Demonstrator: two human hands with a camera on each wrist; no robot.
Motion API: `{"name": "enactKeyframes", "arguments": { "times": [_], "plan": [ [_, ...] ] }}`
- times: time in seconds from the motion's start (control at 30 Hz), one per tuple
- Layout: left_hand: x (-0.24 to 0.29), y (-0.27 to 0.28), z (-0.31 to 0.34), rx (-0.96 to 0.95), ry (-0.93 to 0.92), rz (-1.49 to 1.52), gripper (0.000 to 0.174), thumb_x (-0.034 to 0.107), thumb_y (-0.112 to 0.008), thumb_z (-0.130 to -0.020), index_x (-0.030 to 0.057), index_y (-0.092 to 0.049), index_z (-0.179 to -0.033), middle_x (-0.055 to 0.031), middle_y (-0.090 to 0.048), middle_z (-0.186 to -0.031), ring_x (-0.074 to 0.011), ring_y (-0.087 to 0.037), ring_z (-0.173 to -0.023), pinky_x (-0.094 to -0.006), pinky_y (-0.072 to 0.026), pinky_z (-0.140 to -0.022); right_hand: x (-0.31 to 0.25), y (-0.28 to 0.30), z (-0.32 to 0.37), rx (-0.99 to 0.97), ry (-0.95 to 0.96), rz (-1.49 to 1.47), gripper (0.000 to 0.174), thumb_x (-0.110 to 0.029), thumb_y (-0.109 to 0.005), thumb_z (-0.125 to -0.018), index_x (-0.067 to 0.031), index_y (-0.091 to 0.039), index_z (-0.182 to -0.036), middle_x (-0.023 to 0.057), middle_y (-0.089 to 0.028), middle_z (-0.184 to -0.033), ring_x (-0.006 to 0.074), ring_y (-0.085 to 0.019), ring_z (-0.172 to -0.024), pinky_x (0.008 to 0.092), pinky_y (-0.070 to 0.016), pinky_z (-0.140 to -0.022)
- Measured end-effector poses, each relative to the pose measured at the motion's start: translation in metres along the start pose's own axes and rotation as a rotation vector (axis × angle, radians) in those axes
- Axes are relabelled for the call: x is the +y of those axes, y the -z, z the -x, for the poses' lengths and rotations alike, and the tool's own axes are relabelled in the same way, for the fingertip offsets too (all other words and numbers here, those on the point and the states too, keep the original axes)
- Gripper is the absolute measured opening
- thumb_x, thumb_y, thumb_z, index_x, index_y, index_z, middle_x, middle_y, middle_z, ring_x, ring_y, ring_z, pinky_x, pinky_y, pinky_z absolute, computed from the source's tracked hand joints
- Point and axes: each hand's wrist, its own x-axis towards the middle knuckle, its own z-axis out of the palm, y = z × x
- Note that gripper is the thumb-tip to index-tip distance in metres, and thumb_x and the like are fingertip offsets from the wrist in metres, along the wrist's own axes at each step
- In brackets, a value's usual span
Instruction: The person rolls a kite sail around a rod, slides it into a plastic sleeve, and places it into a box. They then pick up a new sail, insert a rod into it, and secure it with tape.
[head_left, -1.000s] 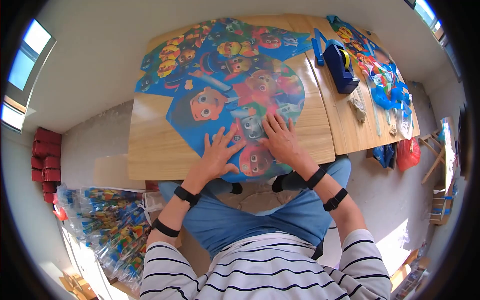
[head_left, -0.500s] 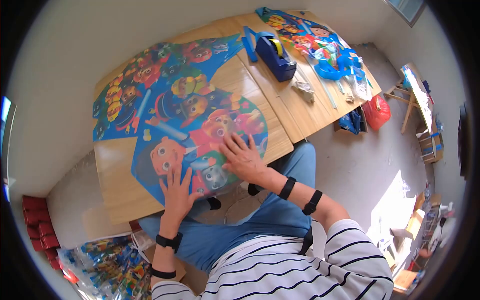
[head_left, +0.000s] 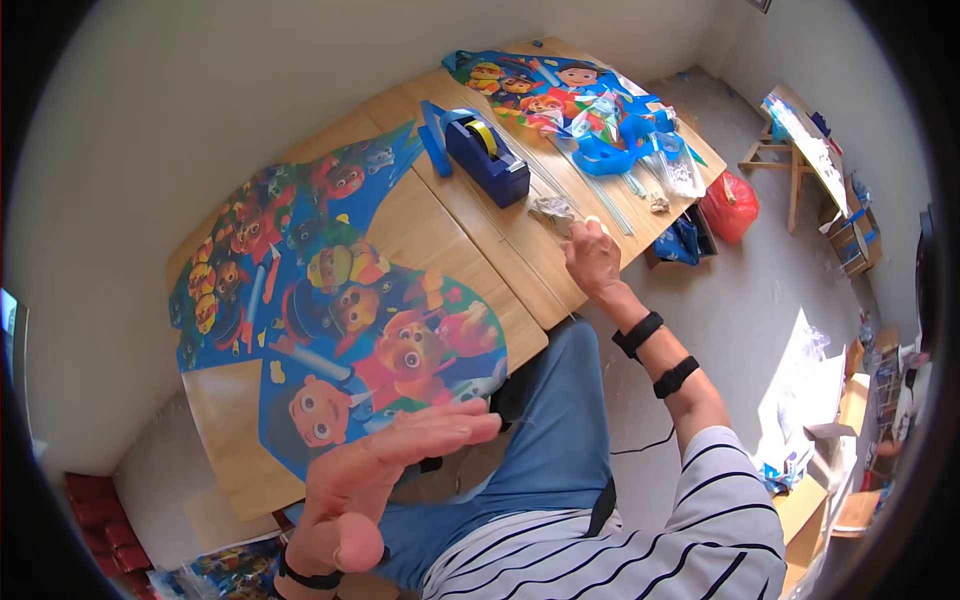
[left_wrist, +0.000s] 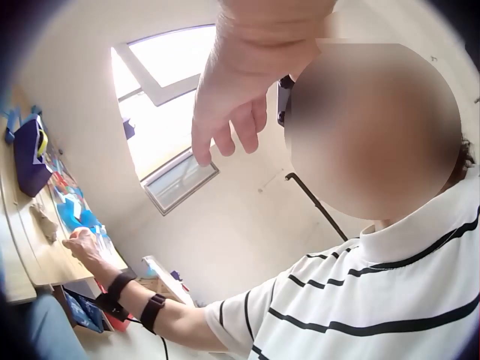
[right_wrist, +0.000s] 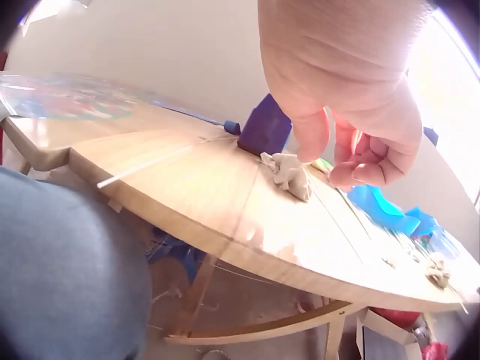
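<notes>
A printed plastic sheet point(head_left: 340, 300) with cartoon figures lies on the wooden table. My left hand point(head_left: 385, 465) is raised in front of it, fingers extended and touching nothing; the left wrist view shows the same hand point(left_wrist: 240, 82) with loosely bent fingers. Beside a crumpled greyish lump point(head_left: 552, 212), my right hand point(head_left: 593, 257) hovers over the table. In the right wrist view, this hand point(right_wrist: 352, 97) is above and to the right of the lump point(right_wrist: 289, 176), fingers loosely curled, a gap between them and the thumb, nothing visibly held.
A dark blue tape dispenser point(head_left: 488, 160) stands behind the lump. Thin clear strips point(head_left: 605, 195), blue ribbon point(head_left: 610, 155) and a second printed sheet point(head_left: 520, 90) lie farther right. A red bag point(head_left: 730, 208) is beside the table, and red boxes point(head_left: 105, 530) stand at lower left.
Both hands have left the printed sheet. The right moved right toward the greyish lump; the left rose toward the head camera. The head view has swung to the right.
</notes>
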Motion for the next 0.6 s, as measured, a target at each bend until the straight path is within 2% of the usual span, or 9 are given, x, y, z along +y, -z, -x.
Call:
{"name": "enactKeyframes", "arguments": {
  "times": [0.03, 0.07, 0.1, 0.13, 0.2, 0.3, 0.4, 0.5, 0.6],
  "plan": [
    [0.005, -0.005, -0.018, -0.168, -0.068, 0.037, 0.088, 0.062, -0.061, -0.094, -0.0111, -0.05, -0.141, -0.0269, -0.056, -0.142, -0.0372, -0.045, -0.142, -0.0531, -0.0267, -0.12, 0.025, -0.004, -0.01, -0.149, -0.133, 0.102, 0.013, -0.012, -0.069, -0.083, -0.003, -0.065, -0.091, 0.0185, -0.063, -0.095, 0.0386, -0.066, -0.088, 0.0505, -0.0539, -0.072],
    [0.009, -0.011, -0.037, -0.339, -0.128, 0.084, 0.089, 0.064, -0.057, -0.096, -0.0107, -0.049, -0.143, -0.0274, -0.056, -0.142, -0.0379, -0.045, -0.142, -0.0535, -0.0256, -0.12, 0.049, -0.016, -0.011, -0.031, -0.15, 0.187, 0.018, -0.015, -0.066, -0.085, -0.0033, -0.065, -0.098, 0.0197, -0.063, -0.104, 0.0391, -0.067, -0.094, 0.0513, -0.054, -0.076],
    [-0.004, -0.024, -0.051, -0.43, -0.301, 0.15, 0.094, 0.068, -0.054, -0.094, -0.0143, -0.049, -0.14, -0.0329, -0.055, -0.138, -0.0428, -0.047, -0.138, -0.0576, -0.0248, -0.118, 0.113, -0.081, -0.013, -0.211, -0.042, 0.674, 0.022, -0.018, -0.065, -0.086, -0.0056, -0.064, -0.104, 0.0199, -0.061, -0.114, 0.0392, -0.067, -0.101, 0.0506, -0.054, -0.081],
    [-0.017, -0.037, -0.066, -0.531, -0.468, 0.23, 0.1, 0.072, -0.051, -0.093, -0.018, -0.049, -0.137, -0.0385, -0.055, -0.134, -0.0477, -0.049, -0.134, -0.0617, -0.0239, -0.116, 0.077, -0.025, -0.022, -0.256, -0.382, 0.223, 0.023, -0.019, -0.066, -0.086, -0.0081, -0.063, -0.107, 0.0189, -0.06, -0.116, 0.0377, -0.066, -0.104, 0.05, -0.0535, -0.084],
    [-0.047, -0.067, -0.087, -0.545, -0.772, 0.41, 0.11, 0.077, -0.049, -0.09, -0.0261, -0.052, -0.127, -0.0486, -0.055, -0.125, -0.0567, -0.054, -0.126, -0.0694, -0.0241, -0.112, 0.094, -0.035, -0.012, -0.179, -0.304, 0.217, 0.022, -0.02, -0.065, -0.087, -0.0091, -0.063, -0.106, 0.0193, -0.06, -0.115, 0.0371, -0.067, -0.103, 0.0499, -0.0537, -0.083],
    [-0.049, -0.081, -0.105, -0.609, -0.734, 0.465, 0.108, 0.076, -0.049, -0.091, -0.0254, -0.052, -0.127, -0.0465, -0.056, -0.126, -0.0557, -0.053, -0.127, -0.0688, -0.0255, -0.112, 0.105, -0.058, -0.012, -0.072, -0.29, 0.171, 0.027, -0.021, -0.069, -0.081, -0.0106, -0.064, -0.105, 0.0165, -0.065, -0.098, 0.0375, -0.067, -0.1, 0.0472, -0.0542, -0.083],
    [-0.048, -0.074, -0.117, -0.665, -0.589, 0.443, 0.105, 0.075, -0.049, -0.091, -0.0232, -0.053, -0.128, -0.0442, -0.056, -0.128, -0.0539, -0.053, -0.128, -0.0676, -0.0276, -0.112, 0.113, -0.086, -0.023, -0.019, -0.255, 0.075, 0.015, -0.015, -0.065, -0.08, -0.0093, -0.068, -0.093, 0.0148, -0.068, -0.086, 0.0372, -0.07, -0.091, 0.0465, -0.0555, -0.077],
    [-0.049, -0.067, -0.128, -0.665, -0.526, 0.419, 0.103, 0.075, -0.049, -0.091, -0.0209, -0.054, -0.129, -0.0419, -0.057, -0.129, -0.0521, -0.053, -0.129, -0.0663, -0.0297, -0.111, 0.09, -0.081, -0.046, -0.036, -0.23, 0.072, 0.008, -0.011, -0.062, -0.079, -0.0082, -0.069, -0.08, 0.0147, -0.07, -0.081, 0.0384, -0.071, -0.083, 0.0461, -0.056, -0.072],
    [-0.05, -0.062, -0.135, -0.662, -0.482, 0.393, 0.101, 0.075, -0.05, -0.091, -0.0187, -0.054, -0.13, -0.0396, -0.057, -0.13, -0.0503, -0.053, -0.13, -0.0651, -0.0318, -0.111, 0.086, -0.094, -0.071, -0.034, -0.162, 0.012, 0.008, -0.01, -0.061, -0.079, -0.0079, -0.069, -0.076, 0.0164, -0.071, -0.08, 0.0389, -0.071, -0.081, 0.0464, -0.0564, -0.073]
  ]
}}
